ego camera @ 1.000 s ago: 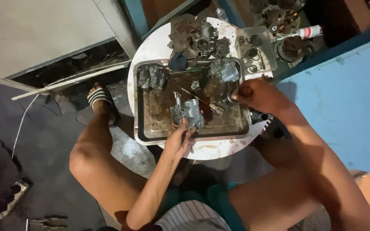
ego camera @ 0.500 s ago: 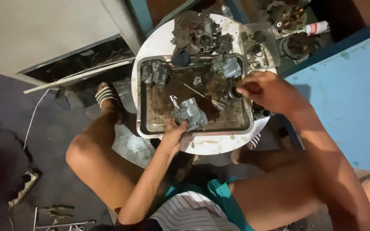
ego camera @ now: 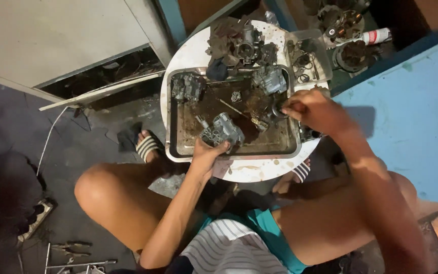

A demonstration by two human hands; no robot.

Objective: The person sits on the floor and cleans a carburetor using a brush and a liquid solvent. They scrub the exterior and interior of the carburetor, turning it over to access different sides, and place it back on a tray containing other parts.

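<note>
Small dark ring-shaped part (ego camera: 279,110) mostly covered by right hand (ego camera: 313,111) fingers, can't tell its shape. Grey cast-metal carburettor body (ego camera: 222,132): near side hidden under left hand (ego camera: 206,155). Hand tools on floor (ego camera: 72,256) cut off at bottom edge, too dim to ID.

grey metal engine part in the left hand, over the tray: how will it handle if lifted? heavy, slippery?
The metal engine part looks like solid cast metal, so probably stiff and heavy for its size. The tray under it is smeared with brown grime, so its surface is likely oily and may slip in the left hand. Its blocky, lumpy shape suggests it won't roll.
</note>
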